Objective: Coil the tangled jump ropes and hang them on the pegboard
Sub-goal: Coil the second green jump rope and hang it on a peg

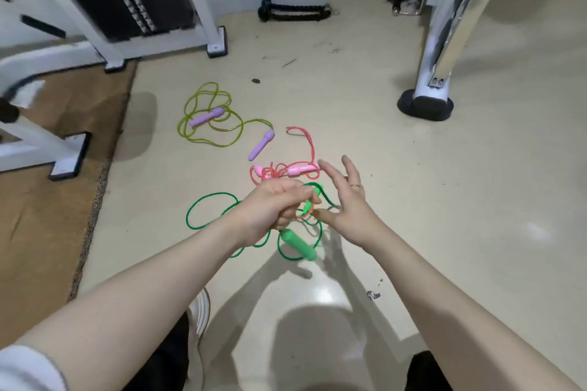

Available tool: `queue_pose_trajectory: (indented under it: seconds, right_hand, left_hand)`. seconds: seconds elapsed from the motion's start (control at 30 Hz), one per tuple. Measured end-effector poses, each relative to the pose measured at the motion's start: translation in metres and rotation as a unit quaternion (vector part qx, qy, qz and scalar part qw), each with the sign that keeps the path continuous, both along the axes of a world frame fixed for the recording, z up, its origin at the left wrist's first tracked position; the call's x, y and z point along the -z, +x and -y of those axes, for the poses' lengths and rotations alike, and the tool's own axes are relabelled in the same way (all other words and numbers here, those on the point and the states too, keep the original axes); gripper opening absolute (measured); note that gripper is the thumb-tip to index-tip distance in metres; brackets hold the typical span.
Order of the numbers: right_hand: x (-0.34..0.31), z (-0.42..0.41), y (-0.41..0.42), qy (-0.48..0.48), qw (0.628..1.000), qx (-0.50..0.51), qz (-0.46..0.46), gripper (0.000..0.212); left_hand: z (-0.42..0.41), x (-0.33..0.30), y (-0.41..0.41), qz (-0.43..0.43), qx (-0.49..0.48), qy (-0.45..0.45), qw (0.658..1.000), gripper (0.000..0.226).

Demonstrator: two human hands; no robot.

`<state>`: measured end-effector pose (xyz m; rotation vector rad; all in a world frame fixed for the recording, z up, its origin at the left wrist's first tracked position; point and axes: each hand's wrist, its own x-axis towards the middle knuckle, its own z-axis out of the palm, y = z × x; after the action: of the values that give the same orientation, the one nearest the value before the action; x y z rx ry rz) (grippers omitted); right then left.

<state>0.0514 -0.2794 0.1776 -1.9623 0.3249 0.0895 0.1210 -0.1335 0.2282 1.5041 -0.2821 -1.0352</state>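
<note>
That green rope (209, 200) is light and floppy; your left hand (273, 203) clenches it, right hand (346, 200) spread empty at 3 o'clock, so grab the stiff green handle (297, 243)

The left hand (273, 205) curls round the green rope (203, 203), hiding the stretch of cord inside the fist — and where that cord joins the green handle (297, 243), whose lower end is blurred. The fist also covers part of the pink rope (305, 144) tangle, so which strands cross which cannot be told. The right hand (346, 200) hides floor and cord beneath its palm. The white frames (104, 38) are cut off by the top and left edges — a shoe (201, 311) shows only partly behind the left forearm.
</note>
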Motion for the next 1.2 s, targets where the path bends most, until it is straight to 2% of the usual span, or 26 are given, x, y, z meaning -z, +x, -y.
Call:
queue_pose_trajectory:
  seconds: [0.03,0.1,0.13,0.2,0.27,0.33,0.4,0.5,0.6,0.67,0.73,0.83,0.9,0.93,1.0,1.07,1.2]
  right_hand:
    - [-0.008,-0.002,0.007,-0.001,0.999,-0.030,0.026,0.062]
    - [-0.026,-0.007,0.024,0.023,0.998,-0.023,0.050,0.023]
    - [-0.034,-0.008,0.034,0.055,0.998,-0.005,0.038,0.014]
    - [-0.042,-0.009,0.048,0.133,0.991,0.030,0.003,0.027]
    - [-0.045,-0.014,0.056,0.174,0.984,0.020,-0.025,0.027]
    - [-0.035,-0.020,0.067,0.131,0.988,-0.030,-0.074,0.028]
    - [-0.029,-0.025,0.078,0.029,0.984,-0.092,-0.152,0.031]
    - [-0.043,-0.043,0.092,-0.128,0.933,-0.240,-0.236,0.026]
    - [-0.071,-0.068,0.104,-0.200,0.877,-0.379,-0.219,0.028]
    - [-0.087,-0.081,0.109,-0.224,0.850,-0.448,-0.163,0.017]
    - [-0.099,-0.087,0.107,-0.212,0.846,-0.477,-0.107,0.013]
    - [-0.109,-0.078,0.106,-0.165,0.893,-0.418,-0.003,0.011]
    - [-0.111,-0.064,0.110,-0.077,0.940,-0.328,0.047,0.006]
    - [-0.109,-0.056,0.113,-0.014,0.957,-0.282,0.061,0.005]
    - [-0.099,-0.045,0.116,0.087,0.975,-0.189,0.080,0.012]
    - [-0.084,-0.041,0.116,0.117,0.982,-0.115,0.091,0.017]
    - [-0.058,-0.055,0.105,0.174,0.981,-0.021,0.083,0.019]
  left_hand:
    - [0.002,-0.014,-0.002,-0.009,0.031,-0.022,0.999,0.015]
    - [0.004,-0.040,0.001,-0.065,0.076,-0.091,0.991,0.027]
    - [0.003,-0.053,0.006,-0.098,0.096,-0.138,0.981,0.037]
    - [-0.004,-0.072,0.017,-0.141,0.107,-0.226,0.958,0.059]
    - [-0.015,-0.081,0.028,-0.150,0.053,-0.256,0.953,0.066]
    - [-0.032,-0.078,0.038,-0.152,-0.040,-0.241,0.958,0.067]
    - [-0.050,-0.071,0.049,-0.132,-0.128,-0.203,0.962,0.067]
    - [-0.067,-0.065,0.072,-0.078,-0.221,-0.181,0.955,0.054]
    - [-0.074,-0.058,0.087,-0.059,-0.307,-0.213,0.926,0.058]
    - [-0.078,-0.046,0.087,-0.017,-0.328,-0.139,0.934,0.062]
    - [-0.082,-0.031,0.078,0.002,-0.325,-0.061,0.944,0.062]
    - [-0.081,-0.019,0.064,0.001,-0.250,0.037,0.967,0.056]
    - [-0.076,-0.020,0.057,-0.017,-0.172,0.069,0.983,0.049]
    - [-0.073,-0.021,0.054,-0.035,-0.141,0.070,0.987,0.056]
    - [-0.069,-0.024,0.049,-0.089,-0.100,0.044,0.990,0.075]
    - [-0.067,-0.031,0.046,-0.142,-0.038,-0.016,0.989,0.084]
    - [-0.075,-0.046,0.042,-0.172,0.070,-0.151,0.971,0.058]
